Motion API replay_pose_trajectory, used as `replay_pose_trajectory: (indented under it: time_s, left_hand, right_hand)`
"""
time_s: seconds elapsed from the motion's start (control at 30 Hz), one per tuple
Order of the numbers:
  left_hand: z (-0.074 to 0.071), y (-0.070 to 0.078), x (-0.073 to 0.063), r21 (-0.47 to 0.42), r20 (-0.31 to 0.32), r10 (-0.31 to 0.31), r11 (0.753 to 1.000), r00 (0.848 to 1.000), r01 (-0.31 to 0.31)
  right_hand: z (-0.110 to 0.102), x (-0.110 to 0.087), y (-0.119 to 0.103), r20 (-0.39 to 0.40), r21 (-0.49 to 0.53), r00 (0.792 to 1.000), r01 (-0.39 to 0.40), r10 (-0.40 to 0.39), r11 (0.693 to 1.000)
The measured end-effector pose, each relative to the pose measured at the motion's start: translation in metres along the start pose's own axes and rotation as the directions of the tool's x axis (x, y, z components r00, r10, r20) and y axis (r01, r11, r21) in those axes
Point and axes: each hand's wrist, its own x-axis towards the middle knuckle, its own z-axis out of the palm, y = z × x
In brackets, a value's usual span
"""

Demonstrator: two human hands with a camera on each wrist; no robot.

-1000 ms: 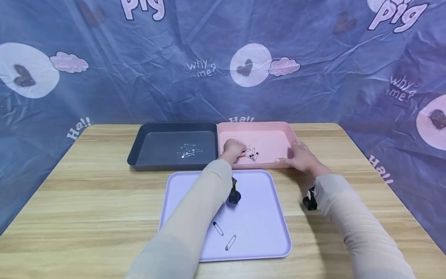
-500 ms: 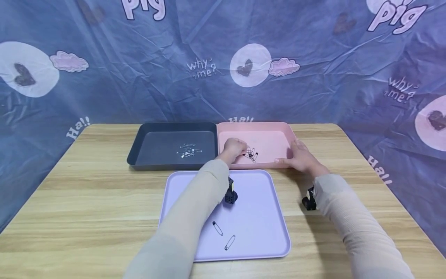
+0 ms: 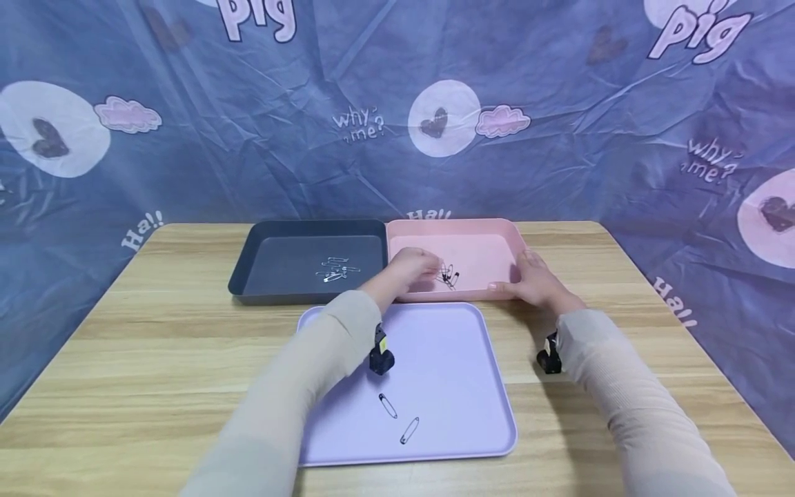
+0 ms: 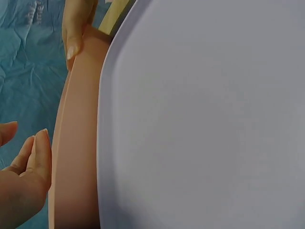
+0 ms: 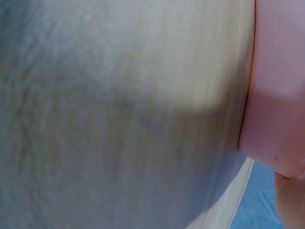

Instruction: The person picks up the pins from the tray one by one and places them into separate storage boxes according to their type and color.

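Observation:
My left hand (image 3: 415, 266) is over the left part of the pink tray (image 3: 478, 252), beside a small heap of black safety pins (image 3: 447, 276). In the left wrist view the left hand (image 4: 26, 179) has its thumb apart from the fingers, with nothing between them. My right hand (image 3: 533, 281) holds the front right corner of the pink tray, thumb on the front rim and fingers along the right side. Two safety pins, one (image 3: 388, 406) farther left and another (image 3: 410, 430) nearer, lie apart on the lilac tray (image 3: 447, 373).
A dark grey tray (image 3: 279, 262) stands against the pink tray's left side, with several silver safety pins (image 3: 337, 269) in it. All three trays are on a wooden table (image 3: 143, 359). A printed blue cloth (image 3: 279, 159) hangs behind the table.
My left hand has let its fingers loosen beside the pins in the pink tray, and its forearm has swung left over the lilac tray. The right hand keeps its place.

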Motion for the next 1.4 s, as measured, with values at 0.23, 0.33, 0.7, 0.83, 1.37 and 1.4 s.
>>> replay_pose_trajectory:
  time_s: [0.23, 0.33, 0.7, 0.83, 1.37, 1.4]
  left_hand:
    - [-0.007, 0.003, -0.024, -0.033, 0.086, 0.002, 0.999, 0.996, 0.001]
    - [-0.011, 0.003, -0.036, -0.013, 0.118, 0.011, 1.000, 0.993, -0.009]
    - [-0.025, -0.003, -0.074, 0.041, 0.231, 0.004, 0.999, 0.973, -0.014]
    - [-0.031, -0.007, -0.086, 0.063, 0.256, -0.006, 0.998, 0.967, -0.011]
    - [-0.056, -0.035, -0.125, 0.183, 0.295, -0.023, 0.983, 0.955, -0.033]
    - [-0.057, -0.037, -0.127, 0.186, 0.302, -0.028, 0.982, 0.953, -0.031]
  right_hand:
    - [0.000, -0.001, 0.000, -0.013, 0.006, 1.000, 0.014, -0.014, 1.000]
    - [0.000, -0.001, 0.000, -0.006, -0.009, 1.000, 0.017, -0.018, 1.000]
    - [0.001, -0.001, 0.001, -0.015, -0.036, 0.999, 0.028, -0.028, 0.999]
    - [0.001, -0.001, 0.001, -0.021, -0.034, 1.000, 0.022, -0.023, 0.999]
    - [0.001, -0.002, 0.000, -0.014, -0.012, 1.000, 0.004, -0.004, 1.000]
    - [0.001, -0.002, 0.000, -0.014, -0.014, 1.000, 0.004, -0.005, 1.000]
